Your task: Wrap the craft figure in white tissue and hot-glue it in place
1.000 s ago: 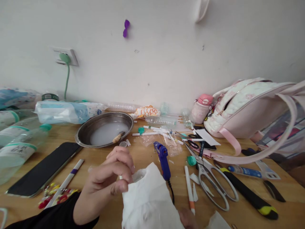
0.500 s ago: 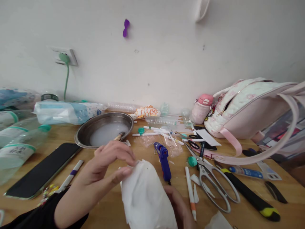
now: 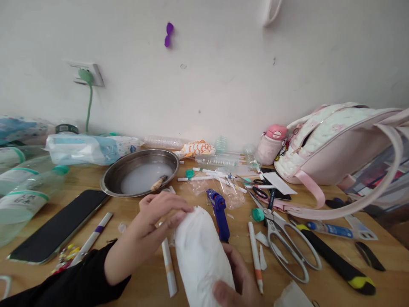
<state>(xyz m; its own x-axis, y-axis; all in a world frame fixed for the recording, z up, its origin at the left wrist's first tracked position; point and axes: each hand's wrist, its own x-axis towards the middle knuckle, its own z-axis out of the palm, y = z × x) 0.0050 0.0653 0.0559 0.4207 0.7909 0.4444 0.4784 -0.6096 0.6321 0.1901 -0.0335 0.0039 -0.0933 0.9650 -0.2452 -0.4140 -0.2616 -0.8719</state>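
A rounded, elongated form covered in wrinkled white paper (image 3: 201, 256) is held low in the middle of the head view, its rounded end pointing away from me. What lies under the paper is hidden. My right hand (image 3: 241, 277) grips its right side, with the thumb over the top. At the upper left of the form, my left hand (image 3: 159, 221) has thumb and fingers pinched together at the edge. A white marker (image 3: 168, 264) lies left of the form, and the blue glue gun (image 3: 220, 215) sits just beyond it.
A metal basin (image 3: 140, 172) of cloudy liquid holds a brush leaning on its rim. Scissors (image 3: 284, 238), a black-and-yellow cutter (image 3: 335, 260) and markers lie at right. A phone (image 3: 59, 226) and plastic bottles (image 3: 24, 202) are at left; a pink backpack (image 3: 338, 145) stands behind.
The white form has shifted slightly right and up, with my left hand following along its edge. My right thumb now shows on top, and the marker at left has come into view.
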